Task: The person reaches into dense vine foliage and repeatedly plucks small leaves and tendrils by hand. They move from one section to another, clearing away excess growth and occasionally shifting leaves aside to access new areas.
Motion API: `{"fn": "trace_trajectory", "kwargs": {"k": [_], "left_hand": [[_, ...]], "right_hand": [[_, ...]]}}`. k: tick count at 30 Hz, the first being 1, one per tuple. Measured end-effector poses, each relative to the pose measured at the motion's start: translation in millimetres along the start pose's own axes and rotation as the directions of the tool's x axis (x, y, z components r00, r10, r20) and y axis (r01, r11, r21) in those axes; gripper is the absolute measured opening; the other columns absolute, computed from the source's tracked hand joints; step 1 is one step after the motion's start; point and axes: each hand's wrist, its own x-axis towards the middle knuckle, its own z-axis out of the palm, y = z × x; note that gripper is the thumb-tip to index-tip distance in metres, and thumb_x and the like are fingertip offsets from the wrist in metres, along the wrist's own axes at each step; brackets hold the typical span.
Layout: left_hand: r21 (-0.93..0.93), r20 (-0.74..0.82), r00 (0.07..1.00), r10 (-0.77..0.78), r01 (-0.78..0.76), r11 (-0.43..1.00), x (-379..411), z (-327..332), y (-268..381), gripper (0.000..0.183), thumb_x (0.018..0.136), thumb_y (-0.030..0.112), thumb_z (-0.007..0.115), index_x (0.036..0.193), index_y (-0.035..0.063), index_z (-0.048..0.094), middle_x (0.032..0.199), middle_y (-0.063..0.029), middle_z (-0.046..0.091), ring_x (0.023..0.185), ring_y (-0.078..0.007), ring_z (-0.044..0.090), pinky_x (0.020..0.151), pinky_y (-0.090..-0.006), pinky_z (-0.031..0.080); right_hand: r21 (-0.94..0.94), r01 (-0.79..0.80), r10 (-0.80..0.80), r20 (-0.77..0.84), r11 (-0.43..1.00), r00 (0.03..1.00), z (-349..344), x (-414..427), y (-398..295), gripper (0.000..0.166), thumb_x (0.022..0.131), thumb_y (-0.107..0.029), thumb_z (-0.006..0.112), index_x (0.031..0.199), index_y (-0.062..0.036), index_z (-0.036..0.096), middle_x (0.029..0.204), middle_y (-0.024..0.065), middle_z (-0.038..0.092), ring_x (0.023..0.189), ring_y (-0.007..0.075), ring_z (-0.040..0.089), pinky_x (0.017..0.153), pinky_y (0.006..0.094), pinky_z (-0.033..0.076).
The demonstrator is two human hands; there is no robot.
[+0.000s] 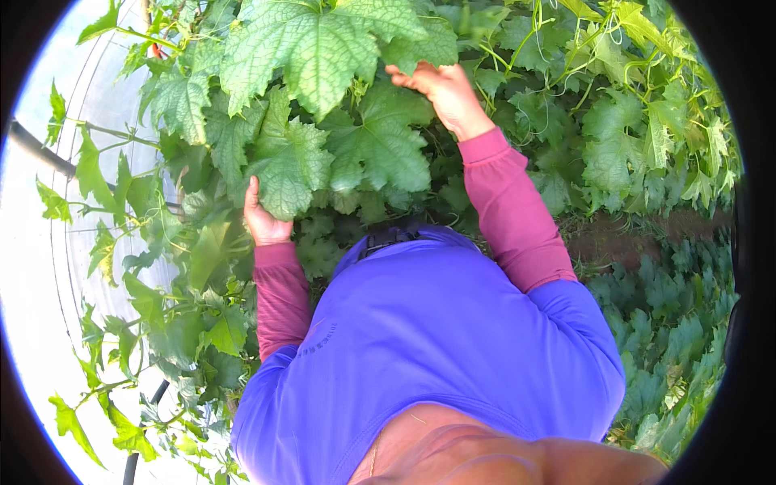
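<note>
My left hand (pixel 267 225) is at the lower edge of a broad, lobed vine leaf (pixel 291 163). Its thumb points up, while leaves hide the other fingers. Higher and to the right, my right hand (pixel 451 100) reaches in among the foliage with bent fingers. The fingertips meet the underside of a hanging leaf (pixel 424 45), which partly covers them. Whether either hand grips a stem or leaf, I cannot tell. Between the hands hang another dark green leaf (pixel 379 142) and, above it, a large pale-veined leaf (pixel 321 51).
Climbing vines with curly tendrils (pixel 545 115) continue to the right. Bare soil (pixel 630 239) runs between them and lower plants (pixel 661 327). On the left, shoots stand before bright translucent sheeting (pixel 100 200) and a dark pipe (pixel 42 148).
</note>
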Motion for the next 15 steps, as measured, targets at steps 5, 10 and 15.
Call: {"fn": "trace_trajectory", "kwargs": {"k": [5,10,15], "left_hand": [[0.054,-0.085,0.996,0.017,-0.013,0.998,-27,-5,-21,0.042,0.084,0.028,0.062,0.115,0.0015,0.054,0.114,-0.0120,0.060,0.107,-0.0285,0.055,0.094,-0.0441,0.044],[0.111,-0.078,0.990,-0.116,0.125,0.986,-46,-36,-61,0.039,0.080,0.021,0.068,0.114,0.0059,0.055,0.114,-0.0068,0.060,0.107,-0.0243,0.054,0.096,-0.0454,0.041],[0.182,0.155,0.957,-0.245,0.216,0.959,-43,-88,-96,0.033,0.083,0.022,0.065,0.112,0.0086,0.056,0.109,-0.0053,0.061,0.101,-0.0229,0.056,0.082,-0.0381,0.045]], "right_hand": [[-0.309,-0.408,0.482,0.222,0.859,0.848,31,4,6,0.062,0.091,-0.043,0.053,0.131,0.0018,0.036,0.082,0.0097,0.059,0.053,0.0084,0.051,0.046,0.0227,0.044],[-0.193,-0.378,0.410,0.174,0.906,0.895,22,-5,25,0.035,0.097,-0.030,0.035,0.108,-0.0001,0.050,0.074,0.0086,0.060,0.046,0.0089,0.046,0.040,0.0240,0.037],[-0.148,-0.362,0.385,0.173,0.920,0.907,1,-37,23,0.021,0.090,-0.020,0.046,0.099,-0.0030,0.054,0.073,0.0074,0.061,0.048,0.0091,0.047,0.040,0.0234,0.035]]}}
